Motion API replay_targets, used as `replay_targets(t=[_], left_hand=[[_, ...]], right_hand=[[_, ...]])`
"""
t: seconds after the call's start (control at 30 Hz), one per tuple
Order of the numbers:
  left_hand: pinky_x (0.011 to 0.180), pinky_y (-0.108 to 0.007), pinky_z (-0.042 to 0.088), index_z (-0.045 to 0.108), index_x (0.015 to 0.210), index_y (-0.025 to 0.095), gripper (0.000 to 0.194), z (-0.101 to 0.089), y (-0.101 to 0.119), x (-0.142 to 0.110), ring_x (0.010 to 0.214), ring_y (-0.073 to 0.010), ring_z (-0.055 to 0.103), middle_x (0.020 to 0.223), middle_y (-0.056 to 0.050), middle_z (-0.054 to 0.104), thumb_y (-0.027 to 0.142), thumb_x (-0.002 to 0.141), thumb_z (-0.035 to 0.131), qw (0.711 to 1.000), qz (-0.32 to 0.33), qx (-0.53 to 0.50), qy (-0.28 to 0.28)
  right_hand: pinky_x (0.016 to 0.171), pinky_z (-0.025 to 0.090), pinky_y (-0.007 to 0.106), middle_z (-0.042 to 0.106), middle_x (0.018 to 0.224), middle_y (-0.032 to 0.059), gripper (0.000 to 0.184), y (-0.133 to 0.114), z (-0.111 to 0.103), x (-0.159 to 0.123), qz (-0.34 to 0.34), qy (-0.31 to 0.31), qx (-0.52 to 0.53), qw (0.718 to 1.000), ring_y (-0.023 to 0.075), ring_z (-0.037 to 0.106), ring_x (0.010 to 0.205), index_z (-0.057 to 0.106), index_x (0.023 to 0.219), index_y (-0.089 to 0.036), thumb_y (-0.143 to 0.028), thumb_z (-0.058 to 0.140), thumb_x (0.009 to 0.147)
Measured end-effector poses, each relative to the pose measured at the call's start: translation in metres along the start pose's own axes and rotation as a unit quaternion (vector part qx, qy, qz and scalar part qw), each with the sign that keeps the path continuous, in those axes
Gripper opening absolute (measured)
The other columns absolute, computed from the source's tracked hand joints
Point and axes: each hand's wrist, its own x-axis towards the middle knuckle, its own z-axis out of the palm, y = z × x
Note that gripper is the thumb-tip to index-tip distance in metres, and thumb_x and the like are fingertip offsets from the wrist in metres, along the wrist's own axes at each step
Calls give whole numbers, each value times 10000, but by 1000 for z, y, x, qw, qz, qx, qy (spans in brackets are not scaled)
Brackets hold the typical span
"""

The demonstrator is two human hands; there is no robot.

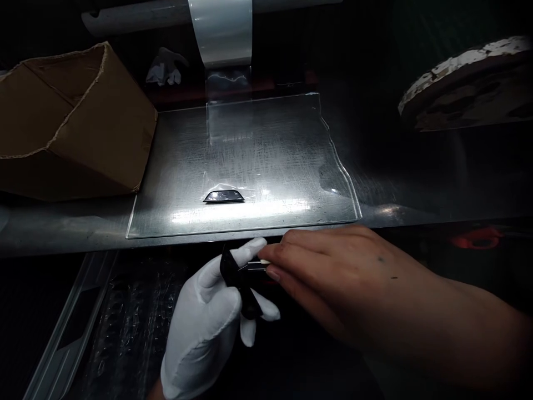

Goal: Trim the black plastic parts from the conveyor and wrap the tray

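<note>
Slanting from upper left to lower right, the dark piece (230,271) is held in the white-gloved left hand (206,325), in front of the near edge of the metal table (83,225). It is gripped between the gloved thumb and fingers, though their hold behind it is partly hidden. From the right, a slim metal tool (255,266) is pointed at the piece, nearly level and so crosswise to its long axis; whether the tip is touching cannot be told. The tool is pinched between the thumb and fingertips of the bare right hand (337,272), which is kept to the right of the piece; the left is nearer, being wrapped about it. Beyond both hands, a second dark piece (224,196) is laid lengthwise left to right on a clear sheet (287,166), with a cardboard box (108,128) to its left.
</note>
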Motion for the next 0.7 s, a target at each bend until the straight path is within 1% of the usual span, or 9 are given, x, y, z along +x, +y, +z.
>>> replay_targets(t=[0.13,0.27,0.43,0.5,0.63,0.7], left_hand=[[579,-204,421,647,1422,240,541,-2,-2,0,523,-69,563,820,-98,793,507,953,684,1000,4,-5,18],[564,-214,424,675,1391,234,518,1,0,1,511,-80,559,834,-116,802,500,947,691,1000,8,-2,26],[599,-235,487,729,1314,243,503,7,4,0,482,-80,559,819,-113,808,518,894,752,998,-4,4,66],[586,-237,492,738,1296,251,484,7,3,0,487,-87,572,859,-122,817,511,888,761,998,-8,0,62],[557,-217,487,738,1299,263,442,6,1,1,506,-90,592,887,-130,823,491,919,734,999,-8,-5,38],[552,-214,504,758,1263,274,391,7,0,1,521,-87,612,1019,-133,828,461,920,741,998,9,-18,56]], right_hand=[[595,429,300,688,844,-22,117,1,1,-2,-1,-17,-9,1000,147,606,646,667,969,-222,-194,567,1024],[593,409,306,676,857,-23,84,0,1,-5,1,-35,-10,999,154,590,654,653,982,-222,-163,595,993],[574,382,302,674,831,-18,139,-1,1,-7,-1,-33,-19,999,155,573,628,652,974,-220,-94,638,918],[568,368,303,676,829,-17,155,-1,0,-6,-4,-34,-25,999,154,571,623,653,974,-218,-83,653,898],[561,350,303,681,866,-14,174,-1,-5,-4,0,-77,-40,996,160,594,648,658,1022,-217,-86,643,909],[558,347,299,679,878,-15,190,-2,-7,-4,5,-104,-41,994,160,600,657,664,1047,-219,-85,632,916]])
